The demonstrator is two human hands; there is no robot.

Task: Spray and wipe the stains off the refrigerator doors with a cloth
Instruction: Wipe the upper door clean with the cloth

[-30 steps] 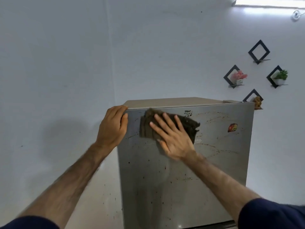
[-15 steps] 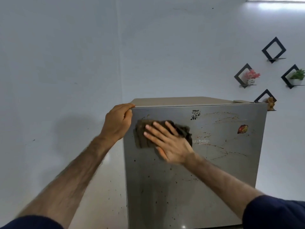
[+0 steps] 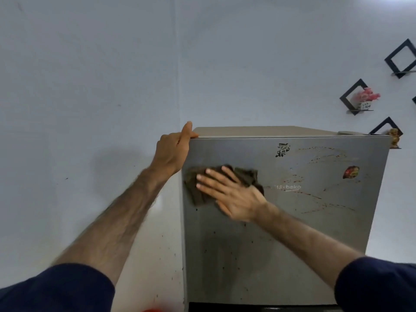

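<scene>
The right hand (image 3: pixel 231 194) has slid the dark cloth (image 3: pixel 225 183) down and toward the left edge of the refrigerator door (image 3: pixel 281 244); a second ago it was up near the door's top rim, close beside the black sticker (image 3: pixel 283 150). Its fingers lie straight and spread, pressing the cloth flat on the metal, with the cloth's left end almost at the door's edge. The left hand (image 3: pixel 174 149) has kept its hold on the door's top left corner, fingers curled round the edge and the thumb up on the rim.

Right of the cloth the door carries reddish streaks (image 3: pixel 322 194) around the brand lettering, and a red sticker (image 3: pixel 351 172) further right. Small dark specks dot the door below the hand. On the wall right of the refrigerator hang black diamond shelves (image 3: pixel 355 97), one with a pink plant (image 3: pixel 368 96). The right forearm crosses the door's middle, hiding part of it.
</scene>
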